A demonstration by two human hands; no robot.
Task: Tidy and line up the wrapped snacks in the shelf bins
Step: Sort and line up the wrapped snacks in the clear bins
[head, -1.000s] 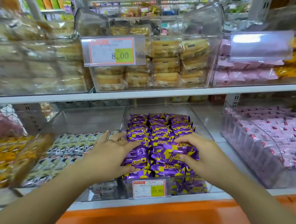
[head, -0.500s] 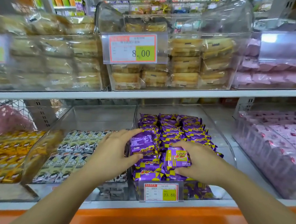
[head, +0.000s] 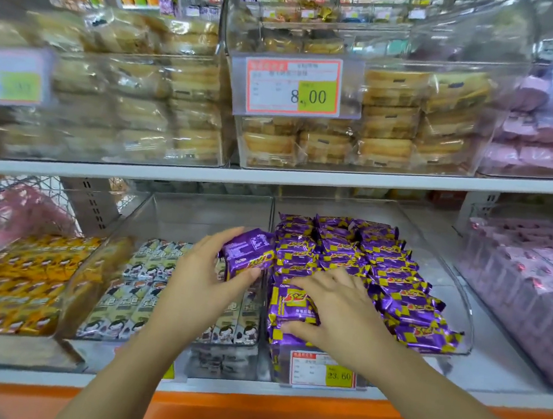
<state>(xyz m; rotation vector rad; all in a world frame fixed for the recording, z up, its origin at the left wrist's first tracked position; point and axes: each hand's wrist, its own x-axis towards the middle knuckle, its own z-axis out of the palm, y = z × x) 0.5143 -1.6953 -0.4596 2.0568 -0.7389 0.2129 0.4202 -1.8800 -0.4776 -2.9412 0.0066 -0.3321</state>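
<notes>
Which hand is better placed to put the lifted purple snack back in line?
Left, likely: the left hand grips the lifted purple snack pack just above the clear bin, while the right hand lies spread on the front purple packs.

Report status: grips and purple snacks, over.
Left grip holds one purple packet, lifted. Right grip flat on front purple stack. Nothing blocking.

I log the left hand (head: 200,279) and right hand (head: 336,313) as bare, fingers slender. The left forearm (head: 125,363) and right forearm (head: 452,402) are likewise uncovered down to the lower frame edge, with smooth, even outlines.
</notes>
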